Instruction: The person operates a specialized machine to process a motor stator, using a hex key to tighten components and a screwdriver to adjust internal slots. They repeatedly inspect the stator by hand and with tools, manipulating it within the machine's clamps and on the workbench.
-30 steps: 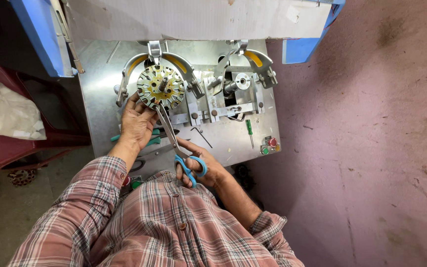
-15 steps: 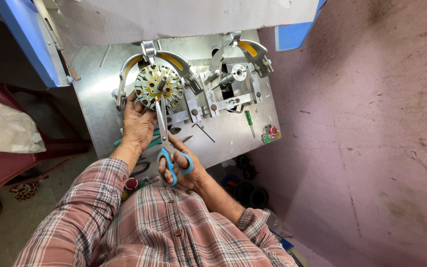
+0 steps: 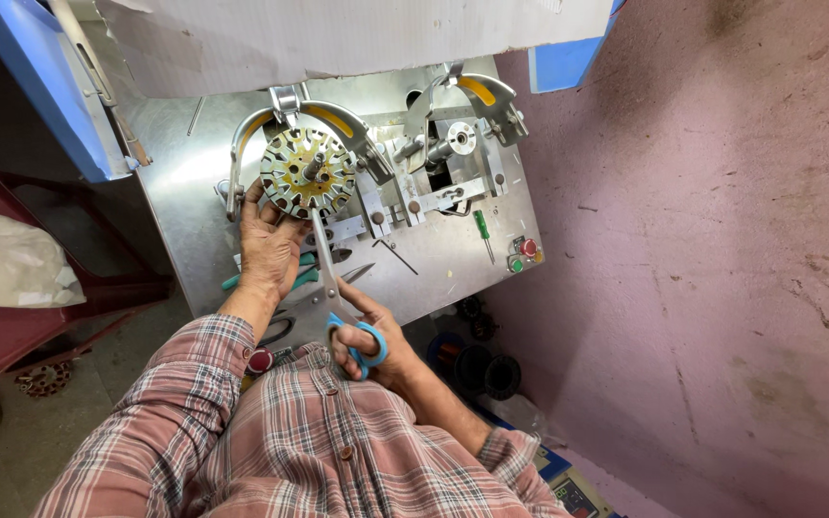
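Observation:
A round metal stator [image 3: 307, 173] with yellow-lined slots sits on the spindle of a steel winding machine [image 3: 434, 249]. My left hand [image 3: 269, 245] rests against the stator's lower left edge, fingers on its rim. My right hand [image 3: 368, 338] grips blue-handled scissors [image 3: 330, 278], whose blades point up to the stator's lower edge. Both arms wear a red plaid shirt.
A green-handled screwdriver [image 3: 482, 230] and red and green buttons [image 3: 522, 253] lie on the machine's right side. Green-handled pliers [image 3: 295, 278] lie under my left wrist. A red crate [image 3: 11, 331] with a white bag stands at left, dark wire spools [image 3: 486, 369] on the floor, a pink wall at right.
The view has shifted and tilted slightly. My right hand with the scissors stays below the stator, blades raised a little closer to it. My left hand stays on the stator.

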